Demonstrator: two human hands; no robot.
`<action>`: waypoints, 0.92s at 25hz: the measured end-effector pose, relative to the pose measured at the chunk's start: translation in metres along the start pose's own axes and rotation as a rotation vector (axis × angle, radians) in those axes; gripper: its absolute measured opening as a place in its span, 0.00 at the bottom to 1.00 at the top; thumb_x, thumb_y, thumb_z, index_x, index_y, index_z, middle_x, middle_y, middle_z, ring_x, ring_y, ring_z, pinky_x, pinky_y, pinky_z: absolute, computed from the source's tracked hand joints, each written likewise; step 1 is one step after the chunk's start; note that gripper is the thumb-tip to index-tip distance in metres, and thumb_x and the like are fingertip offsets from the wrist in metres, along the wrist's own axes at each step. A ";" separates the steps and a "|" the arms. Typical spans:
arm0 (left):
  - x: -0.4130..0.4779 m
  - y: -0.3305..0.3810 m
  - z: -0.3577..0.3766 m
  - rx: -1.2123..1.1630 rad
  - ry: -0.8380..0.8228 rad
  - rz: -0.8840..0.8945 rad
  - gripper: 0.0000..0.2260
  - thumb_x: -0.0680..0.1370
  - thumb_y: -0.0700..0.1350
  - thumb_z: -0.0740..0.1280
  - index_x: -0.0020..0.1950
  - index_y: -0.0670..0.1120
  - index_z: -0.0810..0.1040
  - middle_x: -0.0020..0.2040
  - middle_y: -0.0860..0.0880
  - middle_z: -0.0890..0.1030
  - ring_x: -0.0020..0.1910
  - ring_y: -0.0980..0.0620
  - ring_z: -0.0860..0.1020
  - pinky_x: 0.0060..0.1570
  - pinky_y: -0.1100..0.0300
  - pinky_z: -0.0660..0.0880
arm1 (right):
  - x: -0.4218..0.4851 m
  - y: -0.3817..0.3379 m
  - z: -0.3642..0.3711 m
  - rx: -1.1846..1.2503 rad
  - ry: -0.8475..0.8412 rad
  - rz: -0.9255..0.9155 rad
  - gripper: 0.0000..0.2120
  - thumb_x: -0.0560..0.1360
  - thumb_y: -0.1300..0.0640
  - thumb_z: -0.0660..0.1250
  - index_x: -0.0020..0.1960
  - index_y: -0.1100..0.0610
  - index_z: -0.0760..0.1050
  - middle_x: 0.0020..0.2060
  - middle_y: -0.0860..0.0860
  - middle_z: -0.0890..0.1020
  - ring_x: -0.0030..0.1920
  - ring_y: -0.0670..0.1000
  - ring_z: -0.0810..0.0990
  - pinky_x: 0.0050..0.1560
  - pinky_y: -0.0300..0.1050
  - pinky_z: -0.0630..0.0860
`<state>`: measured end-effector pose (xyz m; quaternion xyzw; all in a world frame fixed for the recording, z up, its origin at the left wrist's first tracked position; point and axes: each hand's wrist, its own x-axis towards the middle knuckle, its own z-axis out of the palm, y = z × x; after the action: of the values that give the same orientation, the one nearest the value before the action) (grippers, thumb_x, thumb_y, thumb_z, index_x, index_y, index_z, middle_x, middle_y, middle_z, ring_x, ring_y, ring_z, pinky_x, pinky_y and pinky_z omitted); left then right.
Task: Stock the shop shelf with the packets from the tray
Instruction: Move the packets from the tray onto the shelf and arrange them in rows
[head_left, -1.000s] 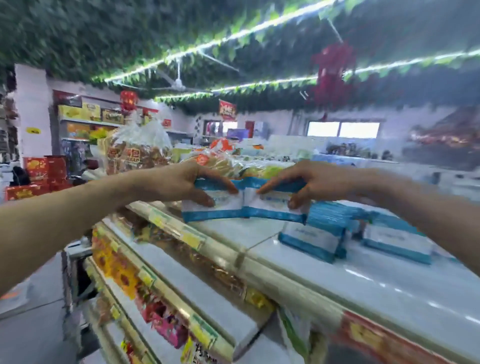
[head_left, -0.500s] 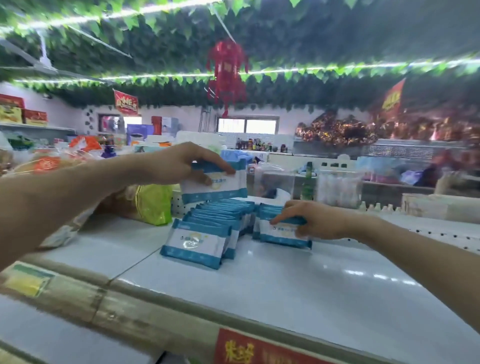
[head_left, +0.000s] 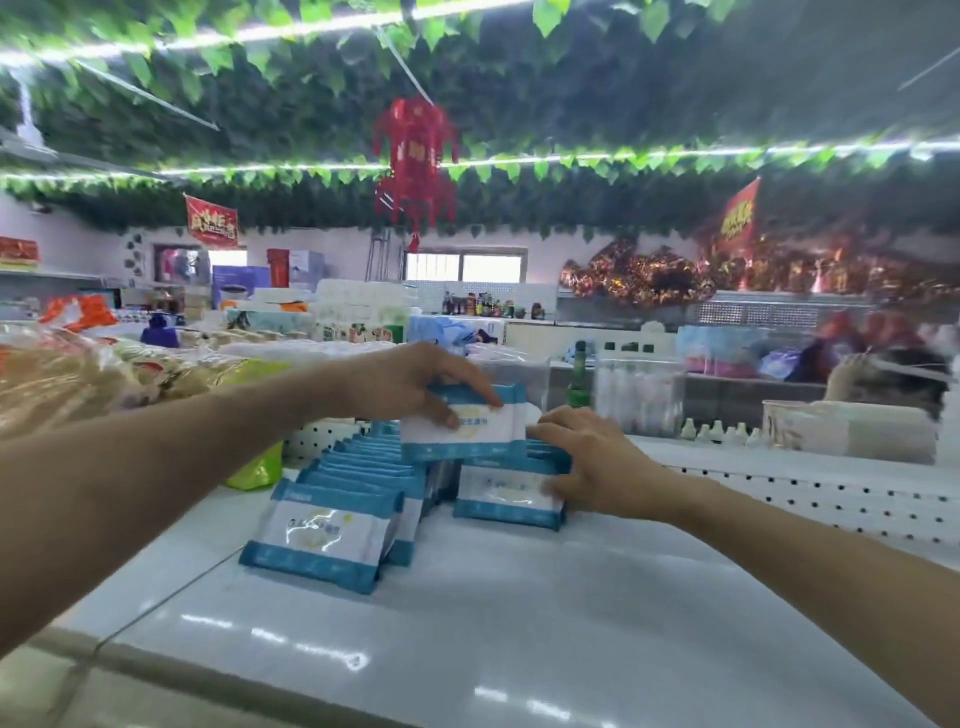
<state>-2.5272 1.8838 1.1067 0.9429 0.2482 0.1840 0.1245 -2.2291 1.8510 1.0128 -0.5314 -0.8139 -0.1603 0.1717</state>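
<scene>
Left hand (head_left: 410, 383) round packet (head_left: 480, 434) (just above shelved packets (head_left: 506, 500))

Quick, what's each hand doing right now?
Left hand: holding a raised packet.
Right hand: on the shelf packet; grip cannot be told.

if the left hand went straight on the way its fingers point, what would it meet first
Most likely the right hand: the left hand points rightward with its held packet, whose edge nearly touches it. Depth is unclear; passing behind, it would reach the green bottle next.
</scene>
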 end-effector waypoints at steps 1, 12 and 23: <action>0.010 0.000 0.011 0.025 -0.037 0.004 0.21 0.78 0.40 0.74 0.65 0.62 0.81 0.58 0.73 0.78 0.56 0.65 0.79 0.57 0.63 0.78 | -0.006 0.007 -0.007 0.019 0.036 0.041 0.32 0.76 0.45 0.73 0.77 0.43 0.66 0.70 0.46 0.71 0.67 0.51 0.70 0.69 0.54 0.69; 0.051 -0.016 0.083 0.195 -0.111 -0.094 0.18 0.75 0.47 0.78 0.62 0.49 0.77 0.59 0.51 0.80 0.56 0.50 0.79 0.59 0.56 0.78 | -0.061 0.031 -0.050 -0.010 0.199 0.095 0.21 0.78 0.50 0.72 0.70 0.46 0.75 0.60 0.45 0.79 0.61 0.50 0.75 0.64 0.55 0.72; 0.017 0.002 0.058 0.490 0.023 -0.112 0.21 0.78 0.54 0.73 0.69 0.53 0.75 0.61 0.52 0.77 0.58 0.52 0.73 0.56 0.56 0.73 | -0.023 -0.034 -0.054 0.000 0.169 -0.040 0.18 0.78 0.50 0.71 0.67 0.44 0.76 0.60 0.44 0.79 0.58 0.46 0.74 0.63 0.56 0.74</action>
<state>-2.4890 1.8825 1.0601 0.9275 0.3386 0.1221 -0.1004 -2.2460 1.7952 1.0474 -0.4996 -0.8069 -0.2080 0.2366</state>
